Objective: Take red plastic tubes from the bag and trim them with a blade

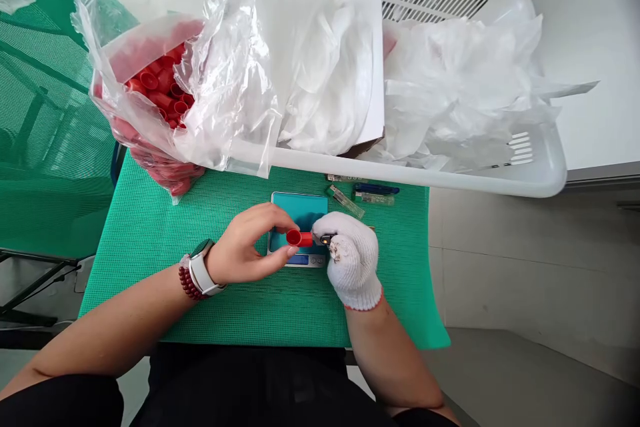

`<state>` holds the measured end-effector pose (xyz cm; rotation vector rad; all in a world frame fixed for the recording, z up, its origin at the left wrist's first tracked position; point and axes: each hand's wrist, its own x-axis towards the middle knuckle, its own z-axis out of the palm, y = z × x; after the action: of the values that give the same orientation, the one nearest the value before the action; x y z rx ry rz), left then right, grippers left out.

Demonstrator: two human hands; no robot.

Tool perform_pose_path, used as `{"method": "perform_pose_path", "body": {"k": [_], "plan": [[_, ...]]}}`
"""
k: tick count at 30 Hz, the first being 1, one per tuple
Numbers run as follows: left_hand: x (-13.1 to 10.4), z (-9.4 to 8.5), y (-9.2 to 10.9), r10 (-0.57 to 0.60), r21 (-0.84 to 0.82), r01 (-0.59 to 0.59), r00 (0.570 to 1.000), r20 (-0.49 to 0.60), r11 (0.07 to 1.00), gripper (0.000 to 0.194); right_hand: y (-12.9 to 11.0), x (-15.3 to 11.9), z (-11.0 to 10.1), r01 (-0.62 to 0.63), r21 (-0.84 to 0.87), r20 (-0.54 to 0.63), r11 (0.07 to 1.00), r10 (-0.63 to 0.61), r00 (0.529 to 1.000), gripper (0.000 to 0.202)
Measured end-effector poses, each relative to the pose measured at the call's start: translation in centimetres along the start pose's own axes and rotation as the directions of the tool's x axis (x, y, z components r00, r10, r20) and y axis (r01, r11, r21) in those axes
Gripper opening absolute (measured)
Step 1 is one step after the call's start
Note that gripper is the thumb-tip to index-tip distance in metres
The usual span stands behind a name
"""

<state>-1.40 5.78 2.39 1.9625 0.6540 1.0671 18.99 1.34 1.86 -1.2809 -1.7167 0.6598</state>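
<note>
My left hand (250, 243), bare with a white-strapped watch on its wrist, pinches a short red plastic tube (295, 238) between thumb and fingers. The tube's open end faces left. My right hand (353, 253) wears a white knitted glove with dark stains near the thumb. It is closed round a small dark object with a bright orange spot (326, 239), whose kind I cannot make out. The gloved fingers meet the tube's right end. Below both hands lies a flat digital scale (295, 203) with a blue top, partly covered by them.
A clear bag of red tubes (157, 87) stands at the back left. Beside it, a white plastic basket (450, 180) holds crumpled clear bags and a white board (367, 67). Small clear cases (345, 201) and a dark blue slim item (376, 188) lie on the green mat (240, 320).
</note>
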Motion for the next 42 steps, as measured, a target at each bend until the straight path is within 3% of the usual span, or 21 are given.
{"method": "perform_pose_path", "body": {"k": [6,11,14,21,26,32,37,42], "plan": [[-0.02,0.14,0.11,0.020,-0.002,-0.020,1.000,0.012,1.000,0.011,0.31,-0.05,0.11,-0.066,-0.065,-0.009,0.996,0.066,0.998,0.031],[0.03,-0.09,0.10,0.014,0.011,-0.014,1.000,-0.006,1.000,0.011,0.11,-0.30,-0.16,0.044,-0.096,0.078,0.994,-0.036,0.996,0.030],[0.03,-0.10,0.13,0.018,0.010,-0.018,1.000,-0.010,1.000,0.010,-0.11,-0.34,-0.15,0.080,-0.059,0.065,0.995,-0.077,0.995,0.033],[-0.05,0.06,0.23,0.025,0.004,-0.025,1.000,0.000,1.000,0.009,-0.09,-0.13,0.42,-0.045,-0.130,-0.065,0.990,0.037,0.997,0.033],[0.01,-0.12,0.23,0.024,0.007,-0.024,1.000,-0.012,1.000,0.011,-0.16,-0.08,0.17,-0.025,-0.196,-0.013,0.980,0.023,1.000,0.032],[0.04,-0.12,0.25,0.023,0.012,-0.023,1.000,-0.011,1.000,0.010,-0.08,-0.31,0.02,0.060,-0.089,-0.004,0.994,-0.061,0.998,0.034],[-0.04,-0.04,0.26,0.021,0.005,-0.021,1.000,-0.009,1.000,0.010,0.17,-0.29,0.31,-0.021,-0.099,-0.090,0.995,0.012,0.996,0.036],[0.01,-0.07,0.18,0.015,0.013,-0.015,1.000,-0.015,1.000,0.010,0.00,-0.10,0.16,-0.036,-0.200,-0.005,0.979,0.035,0.999,0.036]]}}
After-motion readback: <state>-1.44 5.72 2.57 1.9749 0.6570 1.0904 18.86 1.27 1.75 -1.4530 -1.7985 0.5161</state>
